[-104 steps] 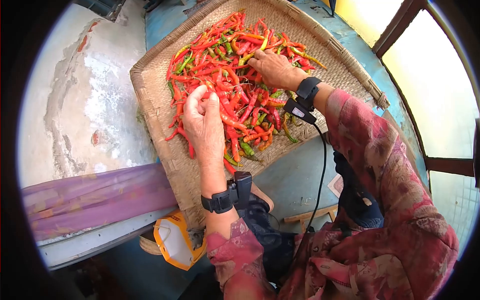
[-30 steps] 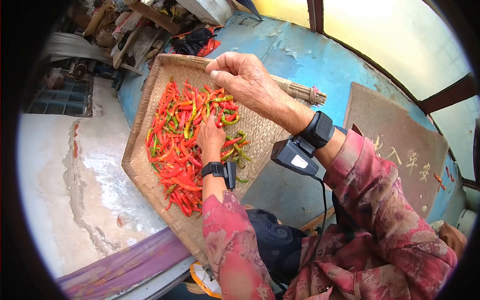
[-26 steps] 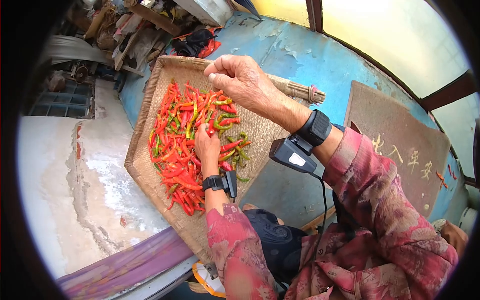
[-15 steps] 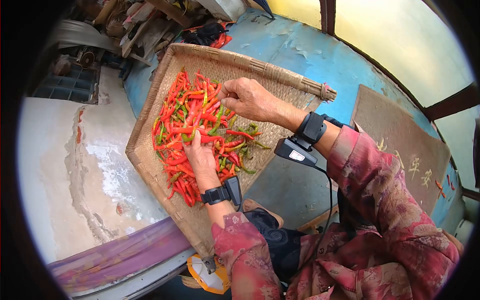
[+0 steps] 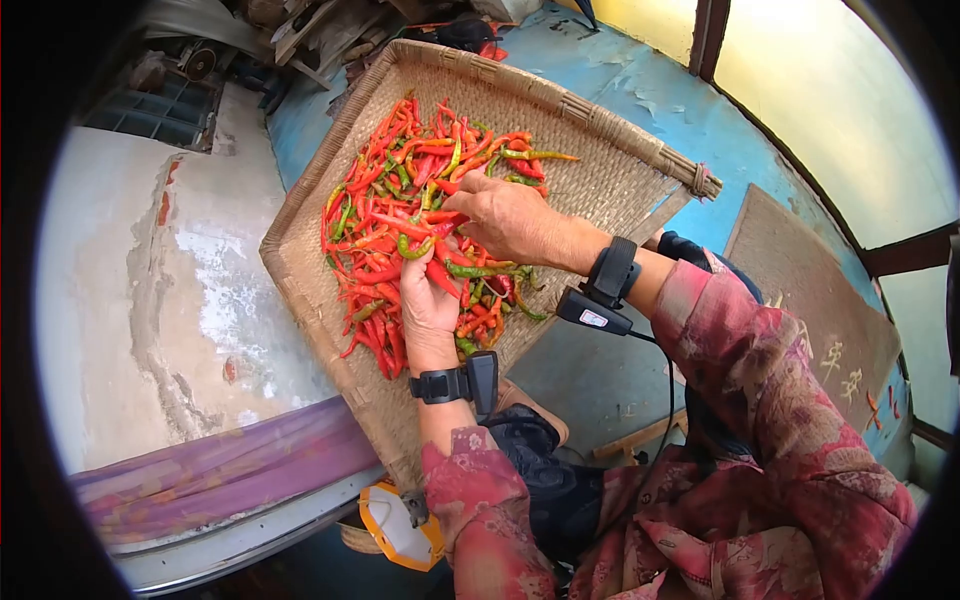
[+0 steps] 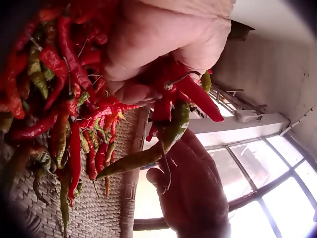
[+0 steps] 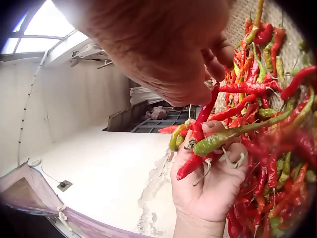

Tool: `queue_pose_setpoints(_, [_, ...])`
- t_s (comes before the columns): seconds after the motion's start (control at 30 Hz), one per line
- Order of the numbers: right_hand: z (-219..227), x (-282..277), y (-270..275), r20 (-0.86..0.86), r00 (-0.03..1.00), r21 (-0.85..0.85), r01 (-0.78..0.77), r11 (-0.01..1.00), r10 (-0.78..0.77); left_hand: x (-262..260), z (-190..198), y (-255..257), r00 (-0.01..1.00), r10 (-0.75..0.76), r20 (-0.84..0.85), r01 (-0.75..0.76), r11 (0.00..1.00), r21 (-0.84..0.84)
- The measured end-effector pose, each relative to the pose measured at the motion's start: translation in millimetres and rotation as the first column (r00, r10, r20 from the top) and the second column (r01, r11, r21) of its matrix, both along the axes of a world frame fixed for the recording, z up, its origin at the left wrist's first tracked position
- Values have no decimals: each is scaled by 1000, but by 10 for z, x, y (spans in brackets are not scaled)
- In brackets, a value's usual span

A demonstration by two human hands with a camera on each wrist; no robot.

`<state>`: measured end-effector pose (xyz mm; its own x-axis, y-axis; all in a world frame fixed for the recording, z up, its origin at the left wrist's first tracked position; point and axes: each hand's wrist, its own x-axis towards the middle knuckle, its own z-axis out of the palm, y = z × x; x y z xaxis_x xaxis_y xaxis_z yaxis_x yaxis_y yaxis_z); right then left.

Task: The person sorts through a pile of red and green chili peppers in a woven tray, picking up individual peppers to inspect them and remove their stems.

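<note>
Red, green and yellowish chili peppers (image 5: 375, 225) lie heaped on a woven tray (image 5: 300, 235). My left hand (image 5: 428, 305) is over the near part of the heap, holding a small bunch of chilies between thumb and fingers. In the right wrist view, red chilies (image 7: 190, 166) and a long green one (image 7: 213, 143) stick out from that grip, stems showing. My right hand (image 5: 515, 220) comes in from the right with curled fingers, close beside the left. Its thumb and fingertips meet the upper end of a red chili (image 7: 208, 106) at the bunch; part of this pinch is hidden.
The tray's raised rim (image 5: 590, 115) runs along the far side. A peeling wall (image 5: 220, 300) and purple cloth (image 5: 230, 455) are at left. An orange-edged container (image 5: 400, 530) stands below the tray's near corner. A cable (image 5: 668, 420) hangs from the right wrist camera.
My right hand, earlier raised above the tray's far side, has come down and in beside the left hand. The left hand has turned palm-up with its chilies. The head view has shifted.
</note>
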<state>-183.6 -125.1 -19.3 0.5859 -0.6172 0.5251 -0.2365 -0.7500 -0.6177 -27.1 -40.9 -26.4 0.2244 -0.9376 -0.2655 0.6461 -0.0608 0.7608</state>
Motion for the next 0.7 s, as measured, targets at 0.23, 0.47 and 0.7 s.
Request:
queue_pose_setpoints(0.23, [74,-48,-20,-292,955,-29,48,998,-54,-75,-60,28,990,18,141,-7,997,-79])
queue_pose_setpoints(0.47, [56,-233,-201,-250,923,-114,273,955,-293,-185,-12,-42,979,94,181,-121,982,146])
queue_pose_setpoints(0.7, [-20,-425,-389,-302,848,-138,413,900,-436,-155,-82,-76,969,114,220,-124,992,28])
